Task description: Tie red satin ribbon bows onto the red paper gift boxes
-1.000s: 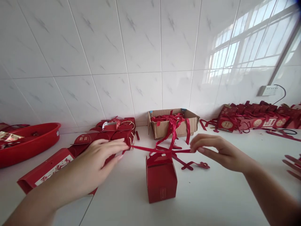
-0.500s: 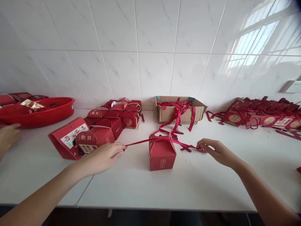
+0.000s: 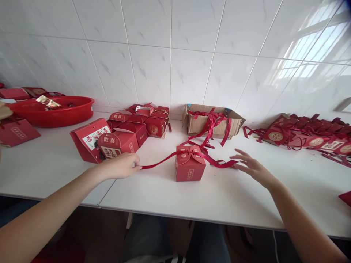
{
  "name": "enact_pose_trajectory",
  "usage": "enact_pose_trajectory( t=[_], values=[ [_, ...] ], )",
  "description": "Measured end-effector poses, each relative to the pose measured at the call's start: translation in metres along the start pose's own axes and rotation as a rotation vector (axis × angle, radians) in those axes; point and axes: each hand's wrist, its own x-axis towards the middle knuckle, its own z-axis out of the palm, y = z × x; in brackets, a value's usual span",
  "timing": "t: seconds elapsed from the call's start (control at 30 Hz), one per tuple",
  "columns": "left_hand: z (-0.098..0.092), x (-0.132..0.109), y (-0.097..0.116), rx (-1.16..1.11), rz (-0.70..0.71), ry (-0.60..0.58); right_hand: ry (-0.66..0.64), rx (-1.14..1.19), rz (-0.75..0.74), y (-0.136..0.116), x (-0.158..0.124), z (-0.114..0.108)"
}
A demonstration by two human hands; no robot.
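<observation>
A small red gift box (image 3: 189,168) stands upright on the white table, its top flaps folded together. A dark red ribbon (image 3: 161,160) runs across its top and out to both sides. At the left end, my left hand (image 3: 120,166) pinches the ribbon between thumb and fingers. My right hand (image 3: 251,167) has its fingers spread, close beside the other ribbon end, which lies slack on the table. Whether a fingertip still touches that end I cannot tell.
Behind stands a cardboard box (image 3: 219,128) with ribbons spilling out. Several red gift boxes (image 3: 131,128) sit left, beside a red basin (image 3: 68,113). More boxes (image 3: 312,137) line the right. At the far left edge, another person's hand (image 3: 4,110) is above a red box (image 3: 20,132).
The right fingers have opened from the ribbon, which has gone from taut to slack. The camera view has tilted down. A red box now shows by the other person's hand.
</observation>
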Motion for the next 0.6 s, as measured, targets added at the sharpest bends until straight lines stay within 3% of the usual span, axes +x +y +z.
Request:
enact_pose_trajectory(
  t=[0.13,0.17,0.23,0.33,0.43,0.6],
  values=[
    [0.006,0.019,0.042,-0.115,0.111,0.134,0.209,0.072,-0.077,-0.045,0.021,0.018],
    [0.009,0.024,0.053,-0.197,0.136,0.164,0.204,0.103,-0.109,-0.055,0.027,0.026],
    [0.017,0.036,0.073,-0.388,0.16,0.182,0.066,0.123,-0.105,-0.073,0.041,0.043],
    [0.029,0.051,0.09,-0.57,0.147,0.101,-0.094,0.056,-0.092,-0.088,0.055,0.069],
    [0.033,0.061,0.093,-0.667,0.097,-0.015,-0.108,0.09,-0.075,-0.092,0.06,0.086],
    [0.03,0.065,0.091,-0.834,-0.03,-0.223,-0.156,0.362,0.101,-0.092,0.055,0.095]
  ],
)
